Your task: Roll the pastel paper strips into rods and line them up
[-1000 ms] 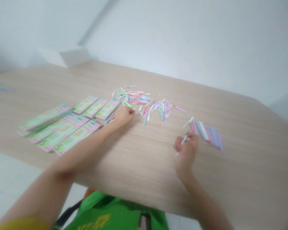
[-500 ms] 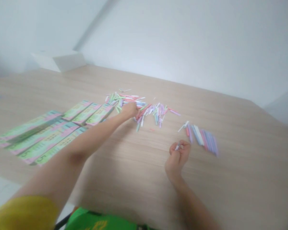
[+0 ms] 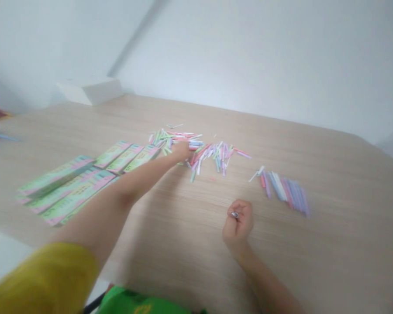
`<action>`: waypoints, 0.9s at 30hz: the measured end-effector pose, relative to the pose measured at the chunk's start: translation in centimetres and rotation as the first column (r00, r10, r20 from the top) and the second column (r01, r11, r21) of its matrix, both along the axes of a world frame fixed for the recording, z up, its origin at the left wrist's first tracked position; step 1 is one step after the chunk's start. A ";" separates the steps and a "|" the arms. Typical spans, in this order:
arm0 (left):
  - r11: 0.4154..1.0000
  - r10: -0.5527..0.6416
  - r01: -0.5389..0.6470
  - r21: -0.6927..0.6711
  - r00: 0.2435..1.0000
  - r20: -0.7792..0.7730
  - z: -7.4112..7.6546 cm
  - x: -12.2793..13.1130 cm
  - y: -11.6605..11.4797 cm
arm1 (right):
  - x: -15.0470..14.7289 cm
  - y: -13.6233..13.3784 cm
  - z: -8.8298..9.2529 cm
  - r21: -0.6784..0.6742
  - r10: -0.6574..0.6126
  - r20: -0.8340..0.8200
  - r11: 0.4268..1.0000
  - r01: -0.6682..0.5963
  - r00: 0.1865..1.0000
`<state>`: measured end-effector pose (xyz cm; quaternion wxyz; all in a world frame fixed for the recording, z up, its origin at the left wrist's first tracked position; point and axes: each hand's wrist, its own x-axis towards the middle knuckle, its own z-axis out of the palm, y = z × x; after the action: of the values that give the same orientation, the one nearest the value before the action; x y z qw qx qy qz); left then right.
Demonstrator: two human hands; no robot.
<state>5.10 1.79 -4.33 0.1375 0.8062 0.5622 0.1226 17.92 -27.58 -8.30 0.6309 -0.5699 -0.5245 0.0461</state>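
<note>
My left hand (image 3: 181, 151) reaches far forward into a loose heap of small pastel sticks (image 3: 209, 152) on the wooden table (image 3: 170, 226); its fingers are curled among the sticks, and blur hides whether it grips one. My right hand (image 3: 238, 223) is closed in a fist near the table's middle, with the tip of a small pale stick (image 3: 235, 214) showing between thumb and fingers. To its right lies a tidy row of pink, white and purple sticks (image 3: 286, 188).
Several flat green-and-pink printed boxes (image 3: 72, 183) lie side by side on the left of the table. A white box (image 3: 90, 89) stands at the far left edge against the white wall. A green garment (image 3: 144, 303) shows at the bottom.
My left hand has stretched forward from beside the boxes into the loose heap. My right hand has drawn back from the tidy row towards me, its stick now almost hidden in the fist.
</note>
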 end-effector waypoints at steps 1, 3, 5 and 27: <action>1.000 0.019 -0.019 0.017 0.999 -0.029 -0.2 0.4 -0.2 | 0.1 -0.1 0.0 0.001 -0.006 0.052 1.000 0.006 0.999; 0.998 0.051 -0.049 0.049 0.997 -0.053 -0.4 0.9 -0.5 | 0.4 -0.2 0.0 0.018 -0.021 0.128 1.000 0.019 0.992; 0.996 0.057 -0.053 0.066 0.997 -0.052 -0.2 0.8 -0.5 | 0.7 -0.2 0.0 0.029 -0.027 0.156 0.999 0.023 0.987; 0.561 0.632 0.652 -0.511 0.062 0.773 -5.2 -2.9 -19.1 | 2.6 3.2 -1.2 0.027 -0.111 0.809 0.988 0.152 0.577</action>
<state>2.19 -17.29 -9.50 0.8407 0.3065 0.2697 0.3558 20.57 -24.43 -9.47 0.3125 -0.5797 -0.7089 -0.2526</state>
